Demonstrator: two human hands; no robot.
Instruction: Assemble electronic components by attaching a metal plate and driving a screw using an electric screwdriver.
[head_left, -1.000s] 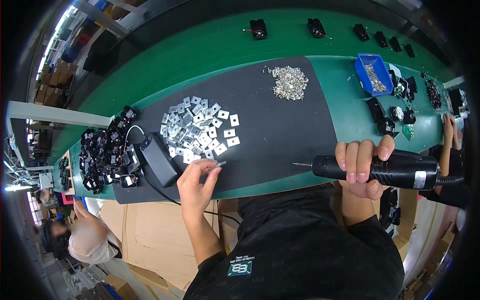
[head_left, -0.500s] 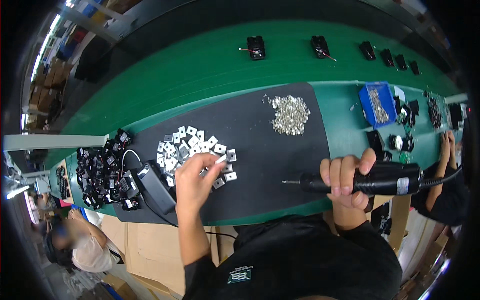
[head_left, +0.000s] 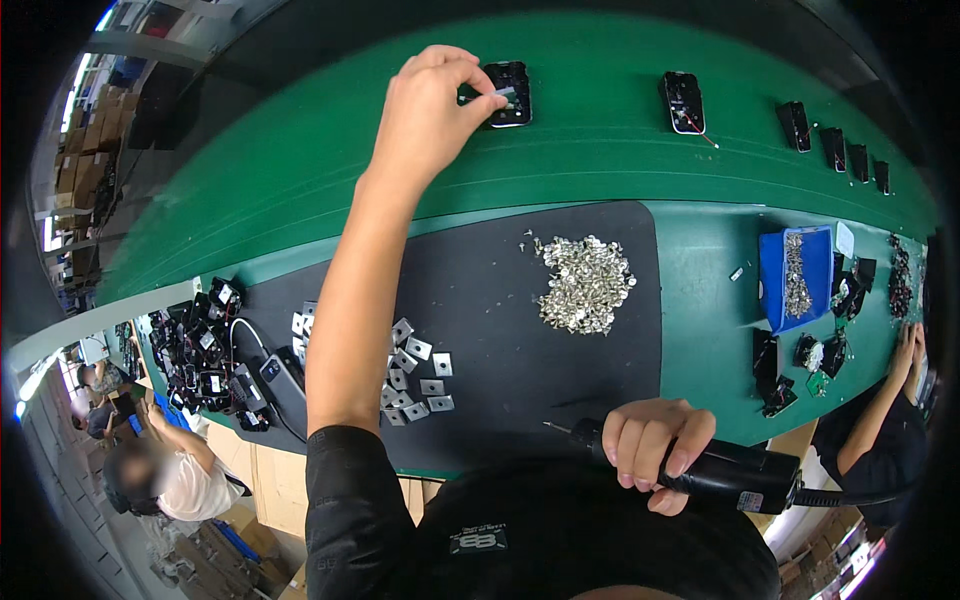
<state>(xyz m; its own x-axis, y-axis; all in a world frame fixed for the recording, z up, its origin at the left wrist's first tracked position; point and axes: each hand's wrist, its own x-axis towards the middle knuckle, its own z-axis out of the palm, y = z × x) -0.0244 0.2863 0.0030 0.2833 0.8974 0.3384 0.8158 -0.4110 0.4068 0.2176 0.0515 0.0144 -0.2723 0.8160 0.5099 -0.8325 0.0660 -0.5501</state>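
My left hand (head_left: 428, 118) reaches far out over the green belt. Thumb and forefinger pinch a small pale metal plate (head_left: 506, 94), partly hidden by the fingers, at a black plastic housing (head_left: 513, 116). Whether the plate touches the housing I cannot tell. Near the front edge of the table, my right hand (head_left: 655, 445) is wrapped round a black electric screwdriver (head_left: 735, 473), its thin bit (head_left: 558, 428) pointing left. Under my left forearm lie loose square metal plates (head_left: 418, 348) with a hole in the middle, some hidden by the arm.
A heap of shiny screws (head_left: 588, 285) lies on the black mat (head_left: 500, 360). More black housings (head_left: 683, 103) stand on the belt (head_left: 600, 165). At right are a blue bin (head_left: 783, 280) of metal parts and a co-worker's hands (head_left: 908, 348); black parts (head_left: 205, 345) pile up at left.
My left hand has gone from the plates out to the housing on the belt, carrying one plate. The right hand and screwdriver sit lower in view, closer to my body. The view has shifted.
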